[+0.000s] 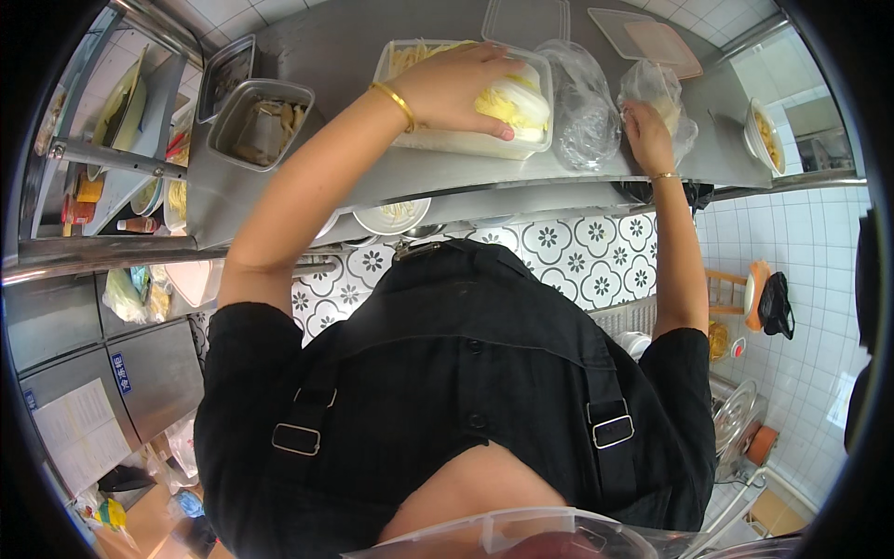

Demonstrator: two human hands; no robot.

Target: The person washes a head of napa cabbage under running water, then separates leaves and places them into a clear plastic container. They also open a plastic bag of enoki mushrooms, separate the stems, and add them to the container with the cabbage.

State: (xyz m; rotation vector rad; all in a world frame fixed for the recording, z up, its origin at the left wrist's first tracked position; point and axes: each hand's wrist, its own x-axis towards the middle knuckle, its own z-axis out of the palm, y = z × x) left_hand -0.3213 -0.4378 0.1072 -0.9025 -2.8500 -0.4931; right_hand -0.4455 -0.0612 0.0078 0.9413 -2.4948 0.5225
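My left hand (461, 91) lies spread over napa cabbage (520, 105) in a clear rectangular plastic container (447, 142), which also holds pale shredded strips (419, 52) at its far left. Whether the fingers grip the cabbage cannot be told. On the right, my right hand (646, 136) has its fingers closed on a translucent plastic bag (653, 87) with something pale inside. Another crumpled clear plastic bag (583, 115) rests on the steel counter between the container and that hand.
Two plastic tubs, one with mushroom-like pieces (262, 164), stand at the left. Clear lids (527, 21) lie at the back, another beside a pinkish lid (663, 49). A white bowl (765, 136) of yellow food stands far right. Bowls (391, 216) sit beneath the counter's edge.
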